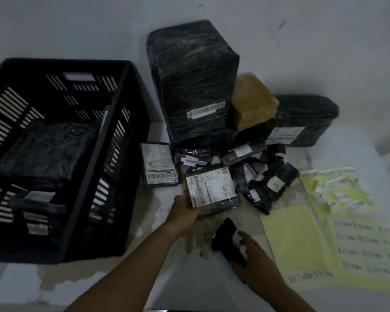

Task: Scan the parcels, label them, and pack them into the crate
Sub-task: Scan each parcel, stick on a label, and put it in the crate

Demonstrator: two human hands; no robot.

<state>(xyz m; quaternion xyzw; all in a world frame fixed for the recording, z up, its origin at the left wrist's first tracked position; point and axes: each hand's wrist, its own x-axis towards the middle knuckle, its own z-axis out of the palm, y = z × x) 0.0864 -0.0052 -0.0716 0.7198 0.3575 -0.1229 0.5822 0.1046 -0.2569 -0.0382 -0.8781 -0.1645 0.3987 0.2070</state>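
Note:
My left hand [184, 212] grips the near left edge of a small black parcel [212, 190] with a white barcode label, tilted up just above the table. My right hand [254, 260] holds a black handheld scanner [225, 239] with a green light, its head pointing up towards that parcel. The black slatted crate [113, 154] stands at the left with a large black-wrapped parcel [45, 152] and smaller labelled ones inside. A flat labelled parcel [159, 165] lies beside the crate.
A tall black-wrapped parcel [194, 82], a brown box [252, 102] and a dark parcel [302, 120] stand against the wall. Several small black bags [268, 183] lie piled in front. Yellow label sheets [338, 230] cover the table's right side.

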